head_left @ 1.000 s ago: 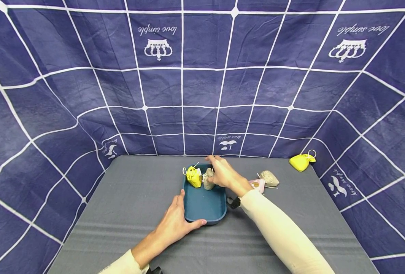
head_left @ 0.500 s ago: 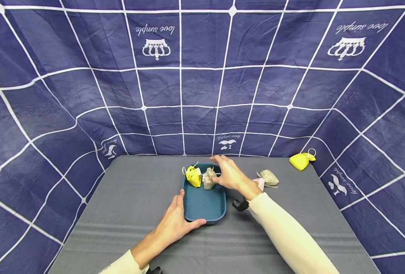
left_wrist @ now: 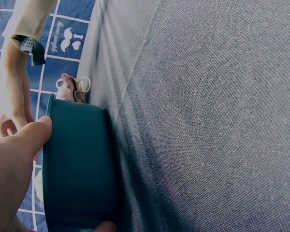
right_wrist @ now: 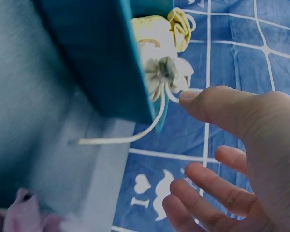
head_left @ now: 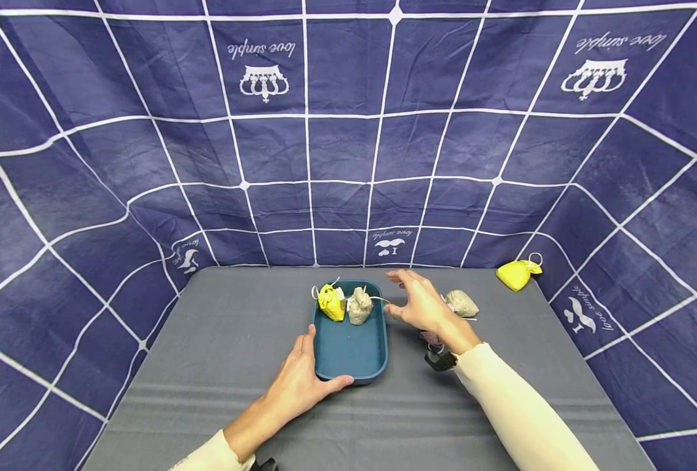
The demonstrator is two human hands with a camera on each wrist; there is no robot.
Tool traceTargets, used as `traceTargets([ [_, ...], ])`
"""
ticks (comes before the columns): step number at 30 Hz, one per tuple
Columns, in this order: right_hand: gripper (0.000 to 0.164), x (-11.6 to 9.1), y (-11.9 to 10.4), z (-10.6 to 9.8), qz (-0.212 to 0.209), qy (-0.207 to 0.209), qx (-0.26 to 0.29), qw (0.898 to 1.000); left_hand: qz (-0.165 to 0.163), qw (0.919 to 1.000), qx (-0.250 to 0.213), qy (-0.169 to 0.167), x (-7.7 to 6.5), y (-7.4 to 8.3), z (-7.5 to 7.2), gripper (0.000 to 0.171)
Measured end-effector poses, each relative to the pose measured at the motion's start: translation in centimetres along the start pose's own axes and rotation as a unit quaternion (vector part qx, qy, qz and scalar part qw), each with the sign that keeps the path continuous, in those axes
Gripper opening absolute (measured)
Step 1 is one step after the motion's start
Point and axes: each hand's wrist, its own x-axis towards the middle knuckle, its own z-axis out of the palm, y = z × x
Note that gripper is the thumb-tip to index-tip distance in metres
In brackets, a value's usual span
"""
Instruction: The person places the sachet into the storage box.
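Note:
A blue tray [head_left: 350, 356] with rounded corners lies on the grey table. My left hand [head_left: 295, 379] holds its near left corner, thumb along the near rim and fingers on the left side. Inside the tray, at the far end, a yellow drawstring pouch [head_left: 332, 304] and a beige drawstring pouch [head_left: 360, 309] sit side by side. Just right of the tray is my right hand [head_left: 425, 306], fingers spread and holding nothing. Its thumb is close to the white cord [right_wrist: 145, 131] of the beige pouch, which hangs over the tray's rim.
Right of the tray lies another beige pouch [head_left: 461, 303]. A pinkish pouch [head_left: 430, 338] is partly hidden under my right wrist. Another yellow pouch [head_left: 516, 275] rests at the table's far right corner. A blue checked cloth [head_left: 348, 150] hangs behind and at both sides.
My right hand has let go of the beige pouch in the tray and moved right, past the tray's rim. My left hand has stayed on the tray.

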Motion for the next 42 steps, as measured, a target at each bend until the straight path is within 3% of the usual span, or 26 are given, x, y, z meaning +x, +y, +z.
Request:
traceTargets([
  [13,0.066,-3.9,3.2,-2.0,0.014,0.001,-0.021,1.0,0.003,1.0,-0.001,0.005,0.2,-0.2,0.1,0.141],
  [23,0.064,-6.4,5.0,-2.9,-0.014,0.005,-0.077,0.997,0.01,0.9999,0.001,0.01,0.0,-0.1,-0.1,0.14],
  [29,0.061,-7.3,6.1,-3.3,-0.049,-0.005,-0.07,0.996,0.007,0.9999,-0.004,0.009,0.1,-0.1,-0.1,0.139],
  [37,0.063,-7.8,7.0,-3.7,-0.059,-0.029,-0.062,0.996,0.004,1.0,-0.003,0.008,-0.1,-0.1,-0.2,0.14],
  [42,0.065,-7.9,7.2,-3.7,-0.065,-0.056,-0.094,0.992,0.007,0.9999,-0.002,0.008,-0.1,-0.1,-0.2,0.141],
])
